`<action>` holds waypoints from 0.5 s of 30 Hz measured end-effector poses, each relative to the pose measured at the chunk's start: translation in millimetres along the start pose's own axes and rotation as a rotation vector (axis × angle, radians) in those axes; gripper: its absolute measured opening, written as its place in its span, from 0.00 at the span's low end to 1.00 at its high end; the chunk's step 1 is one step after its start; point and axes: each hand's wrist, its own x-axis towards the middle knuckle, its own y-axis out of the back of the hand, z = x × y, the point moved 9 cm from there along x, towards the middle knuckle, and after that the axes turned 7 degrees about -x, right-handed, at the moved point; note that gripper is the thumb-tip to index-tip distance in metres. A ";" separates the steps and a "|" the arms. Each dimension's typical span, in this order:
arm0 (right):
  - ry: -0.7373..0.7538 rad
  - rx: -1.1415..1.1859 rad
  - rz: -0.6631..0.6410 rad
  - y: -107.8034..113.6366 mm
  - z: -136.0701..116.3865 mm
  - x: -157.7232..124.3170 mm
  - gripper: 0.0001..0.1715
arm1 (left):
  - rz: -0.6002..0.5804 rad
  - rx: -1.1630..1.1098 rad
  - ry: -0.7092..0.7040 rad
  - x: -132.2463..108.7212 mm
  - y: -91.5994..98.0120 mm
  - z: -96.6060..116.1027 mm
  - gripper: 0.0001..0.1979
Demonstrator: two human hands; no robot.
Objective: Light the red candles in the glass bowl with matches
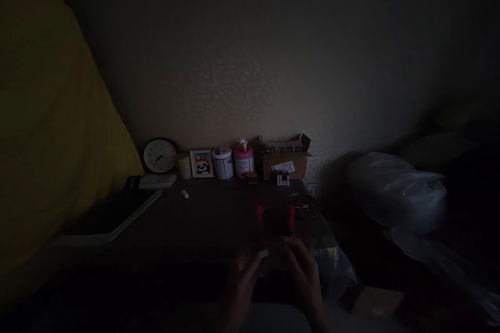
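Note:
The scene is very dark. My left hand (245, 274), at the table's front edge, is closed on a small white rectangular piece (264, 253) that sticks out by its fingertips. I cannot make out its kind. Close by on the right is my right hand (304, 268), fingers bent inward and fingertips together; whatever they hold is hidden in the dark. Just beyond the hands stand two upright red sticks, a left red stick (259, 213) and a right red stick (291, 213), with a dark shape between them. A round dish (317, 211) with small pieces lies behind, to the right.
Along the wall stand a round clock (159, 155), a framed panda picture (202, 164), a white tub (223, 165), a pink tub (245, 163) with a figurine, and an open cardboard box (297, 164). Small white-faced blocks (283, 180) sit before it. White bags (398, 187) fill the right.

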 end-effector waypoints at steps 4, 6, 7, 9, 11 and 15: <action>0.207 -0.161 -0.050 -4.1 -11.0 -1.5 0.10 | 0.038 0.168 -0.056 0.1 9.9 3.8 0.09; 0.270 -0.285 -0.037 -3.6 -14.9 -2.0 0.10 | 0.044 0.249 -0.081 -0.2 13.5 6.5 0.10; 0.307 -0.352 -0.028 -3.6 -18.3 -2.5 0.10 | 0.048 0.289 -0.092 -0.1 15.0 7.9 0.10; 0.406 -0.458 -0.017 -5.2 -28.1 -5.0 0.11 | 0.048 0.375 -0.110 0.9 17.1 9.6 0.11; 0.505 -0.503 -0.023 -8.2 -37.4 -8.8 0.13 | 0.054 0.421 -0.122 2.7 19.8 9.4 0.11; 0.496 -0.460 -0.067 -11.2 -34.8 -10.6 0.14 | 0.068 0.413 -0.122 4.5 23.5 5.8 0.12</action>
